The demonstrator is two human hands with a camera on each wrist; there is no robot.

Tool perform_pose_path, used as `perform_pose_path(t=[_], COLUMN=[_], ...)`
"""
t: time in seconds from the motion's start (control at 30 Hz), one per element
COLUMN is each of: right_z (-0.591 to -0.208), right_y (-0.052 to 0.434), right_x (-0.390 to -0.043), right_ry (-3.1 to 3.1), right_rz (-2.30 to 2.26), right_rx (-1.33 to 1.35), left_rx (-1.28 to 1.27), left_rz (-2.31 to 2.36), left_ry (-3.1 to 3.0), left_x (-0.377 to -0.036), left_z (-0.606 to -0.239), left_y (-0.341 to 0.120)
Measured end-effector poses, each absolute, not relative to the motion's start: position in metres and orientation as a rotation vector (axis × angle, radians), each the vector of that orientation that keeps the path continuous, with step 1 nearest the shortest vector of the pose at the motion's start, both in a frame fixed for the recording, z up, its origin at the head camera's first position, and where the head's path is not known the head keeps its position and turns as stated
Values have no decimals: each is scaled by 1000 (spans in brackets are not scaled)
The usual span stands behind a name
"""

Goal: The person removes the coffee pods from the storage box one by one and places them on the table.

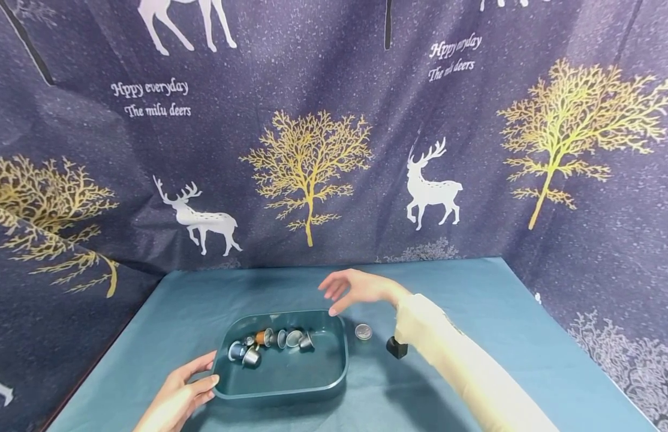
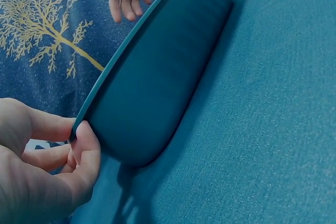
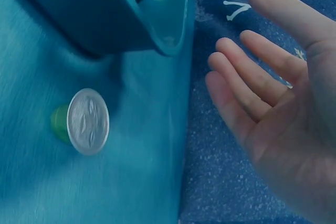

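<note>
A dark teal rectangular bin [image 1: 282, 393] sits on the table with several coffee capsules lying in its far left part, among them an orange capsule [image 1: 264, 337] and a silver capsule [image 1: 251, 356]. My left hand [image 1: 178, 387] pinches the bin's left rim between thumb and fingers. Above the far right corner of the bin, my right hand [image 1: 360, 287] is raised with relaxed, spread fingers and holds nothing. A green coffee capsule [image 3: 88, 121] lies on the cloth just right of the bin, its silver lid showing; the right hand is apart from it.
Teal cloth [image 1: 453, 288] covers the table. A dark blue curtain [image 1: 334, 78] printed with deer and golden trees hangs behind and along both sides. A small black block [image 1: 397, 347] shows beside the right sleeve [image 1: 447, 348]; whether it touches the table I cannot tell.
</note>
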State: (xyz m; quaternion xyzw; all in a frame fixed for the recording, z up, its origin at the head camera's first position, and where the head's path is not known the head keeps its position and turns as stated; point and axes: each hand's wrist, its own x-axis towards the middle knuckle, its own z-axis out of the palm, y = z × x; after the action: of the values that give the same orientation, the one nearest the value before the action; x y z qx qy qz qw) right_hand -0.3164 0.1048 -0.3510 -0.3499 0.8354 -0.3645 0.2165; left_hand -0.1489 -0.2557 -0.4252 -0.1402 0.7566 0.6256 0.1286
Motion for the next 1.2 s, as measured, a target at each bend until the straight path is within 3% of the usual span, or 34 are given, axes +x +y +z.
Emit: perform_pose_path(t=[1.2], right_z=[-380], right_y=[30], right_x=[-301], right_ry=[2233], right_rz=[-635], right_rx=[-861], left_rx=[-399], left_rz=[1857], left_ry=[2215], left_x=[-147], left_z=[-427], left_y=[-254])
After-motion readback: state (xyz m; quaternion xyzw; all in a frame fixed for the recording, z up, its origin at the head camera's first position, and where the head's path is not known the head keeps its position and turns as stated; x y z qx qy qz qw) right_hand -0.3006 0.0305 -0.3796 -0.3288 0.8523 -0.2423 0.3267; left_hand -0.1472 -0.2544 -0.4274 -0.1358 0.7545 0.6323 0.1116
